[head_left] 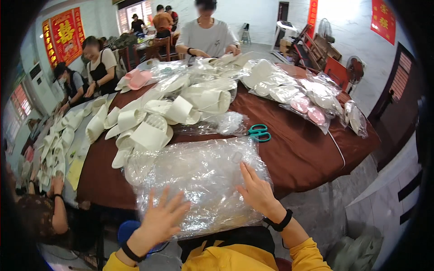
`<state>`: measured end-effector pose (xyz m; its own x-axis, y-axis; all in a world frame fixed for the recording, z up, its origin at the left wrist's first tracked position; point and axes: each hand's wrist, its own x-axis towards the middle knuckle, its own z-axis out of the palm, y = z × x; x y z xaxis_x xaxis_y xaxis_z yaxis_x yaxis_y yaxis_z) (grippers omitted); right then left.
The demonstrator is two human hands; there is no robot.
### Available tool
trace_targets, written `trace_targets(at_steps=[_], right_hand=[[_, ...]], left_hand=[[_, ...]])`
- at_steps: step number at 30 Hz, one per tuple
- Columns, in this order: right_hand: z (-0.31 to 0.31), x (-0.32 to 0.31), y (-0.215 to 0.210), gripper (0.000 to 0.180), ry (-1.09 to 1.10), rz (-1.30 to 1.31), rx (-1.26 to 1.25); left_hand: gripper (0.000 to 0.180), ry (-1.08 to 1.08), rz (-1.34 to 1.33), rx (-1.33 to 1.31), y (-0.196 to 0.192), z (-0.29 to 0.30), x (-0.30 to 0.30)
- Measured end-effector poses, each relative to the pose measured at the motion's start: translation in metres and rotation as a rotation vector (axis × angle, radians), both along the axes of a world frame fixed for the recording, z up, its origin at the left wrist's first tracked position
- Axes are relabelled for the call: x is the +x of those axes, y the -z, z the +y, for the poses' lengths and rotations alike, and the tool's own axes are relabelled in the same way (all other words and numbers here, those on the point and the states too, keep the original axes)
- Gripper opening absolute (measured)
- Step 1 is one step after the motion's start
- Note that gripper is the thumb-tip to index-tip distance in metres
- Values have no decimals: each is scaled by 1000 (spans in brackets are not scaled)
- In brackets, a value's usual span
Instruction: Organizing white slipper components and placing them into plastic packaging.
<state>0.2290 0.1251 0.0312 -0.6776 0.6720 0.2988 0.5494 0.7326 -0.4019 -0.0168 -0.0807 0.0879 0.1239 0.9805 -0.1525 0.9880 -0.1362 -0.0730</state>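
Note:
A large clear plastic bag (205,169) lies flat and crinkled at the near edge of the table, right in front of me. My left hand (165,214) is over its lower left part, fingers spread, holding nothing; contact with the plastic is unclear. On the bag's right side my right hand (257,189) rests with its fingers stretched forward, near a small pale rectangular patch (237,157). Just beyond the bag sit loose cream-white slippers (149,133) in a heap. Teal-handled scissors (259,133) lie past the bag's far right corner, beside a crumpled plastic bundle (230,123).
Bagged white and pink slippers (300,97) are piled at the far right of the brown-covered table (298,153). Across it stands a person in a white shirt (207,38). More slippers (58,140) cover another table at left, with people working there. A fan (356,70) stands beyond.

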Motion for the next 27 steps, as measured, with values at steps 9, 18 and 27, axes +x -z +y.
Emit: trace_targets(at_steps=[9, 18, 27], right_hand=[[6, 1, -10, 71, 16, -180, 52], [34, 22, -8, 88, 142, 293, 93], [72, 9, -11, 80, 153, 10, -376]], left_hand=[[51, 13, -420, -126, -62, 43, -12], [83, 94, -249, 187, 47, 83, -14], [86, 90, -292, 310, 56, 86, -6]])
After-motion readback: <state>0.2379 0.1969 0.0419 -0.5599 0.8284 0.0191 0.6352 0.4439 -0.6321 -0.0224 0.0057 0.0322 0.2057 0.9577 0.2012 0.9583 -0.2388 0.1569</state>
